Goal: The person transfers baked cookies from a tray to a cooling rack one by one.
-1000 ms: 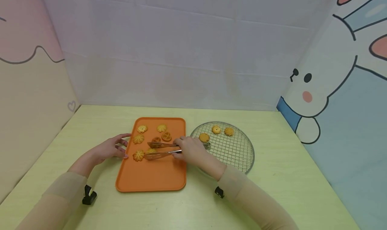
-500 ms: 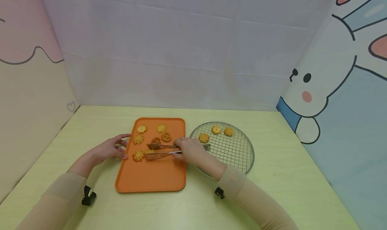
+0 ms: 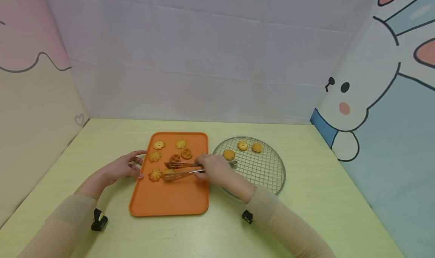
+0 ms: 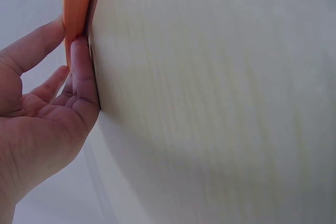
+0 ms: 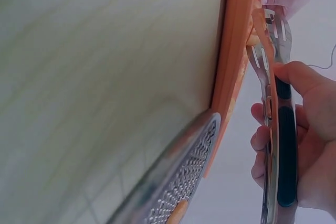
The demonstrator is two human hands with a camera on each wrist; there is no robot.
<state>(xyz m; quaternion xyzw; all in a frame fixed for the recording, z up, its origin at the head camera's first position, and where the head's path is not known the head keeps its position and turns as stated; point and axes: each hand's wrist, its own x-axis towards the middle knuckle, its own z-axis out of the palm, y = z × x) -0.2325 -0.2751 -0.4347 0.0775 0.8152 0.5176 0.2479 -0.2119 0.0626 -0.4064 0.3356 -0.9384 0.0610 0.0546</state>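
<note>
My right hand [image 3: 217, 169] grips a pair of metal tongs [image 5: 286, 150] with dark handle inserts. Their slotted ends [image 3: 176, 175] are spread low over the orange tray [image 3: 170, 203], on either side of a partly covered yellow cookie [image 3: 168, 171]. At the tray's left edge, my left hand [image 3: 119, 169] touches the rim with relaxed fingertips; the left wrist view shows the fingers [image 4: 81, 64] against the tray's side. Flower-shaped cookies [image 3: 155, 175] and brown lattice-topped cookies [image 3: 186, 154] lie on the tray around the tongs.
Right of the tray, a round wire cooling rack [image 3: 261, 171] holds a plain round cookie [image 3: 229, 154], a cookie with a centre hole [image 3: 242, 145] and a swirled one [image 3: 256, 148]. My right hand overlaps the rack's left side. Printed fabric walls [image 3: 210, 62] enclose the table [image 3: 306, 205].
Almost nothing differs. The tongs' ends have shifted very slightly around the yellow cookie; my left hand stays at the tray's edge.
</note>
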